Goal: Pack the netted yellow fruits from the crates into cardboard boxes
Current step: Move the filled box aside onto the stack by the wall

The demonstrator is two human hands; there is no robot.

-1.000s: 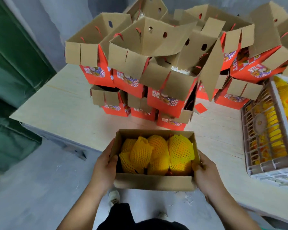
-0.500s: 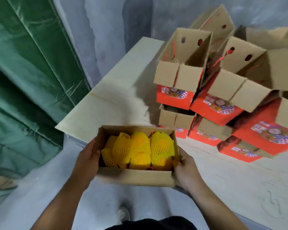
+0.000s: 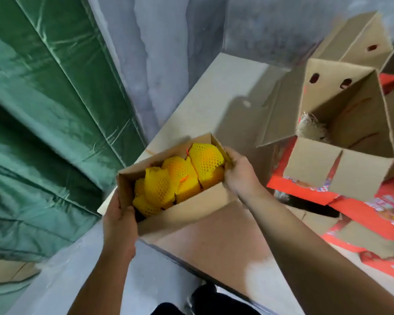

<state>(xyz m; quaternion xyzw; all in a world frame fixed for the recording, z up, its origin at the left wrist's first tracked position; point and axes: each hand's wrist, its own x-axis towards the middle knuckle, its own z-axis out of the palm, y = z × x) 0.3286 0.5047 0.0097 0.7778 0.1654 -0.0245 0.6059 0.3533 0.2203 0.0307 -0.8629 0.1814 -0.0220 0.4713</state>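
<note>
An open cardboard box full of several netted yellow fruits hangs over the left end of the wooden table. My left hand grips the box's near left end. Its far right end is held by my right hand, fingers curled over the rim. The box is turned at an angle, its long side running from lower left to upper right. The fruit crates are out of view.
A pile of empty open boxes with red printed sides fills the table's right part. A green curtain hangs on the left against a grey wall. Grey floor lies below the table edge.
The view has swung left, so the crate and most of the pile left the frame. The filled box, still in both hands, has turned and moved toward the table's left end.
</note>
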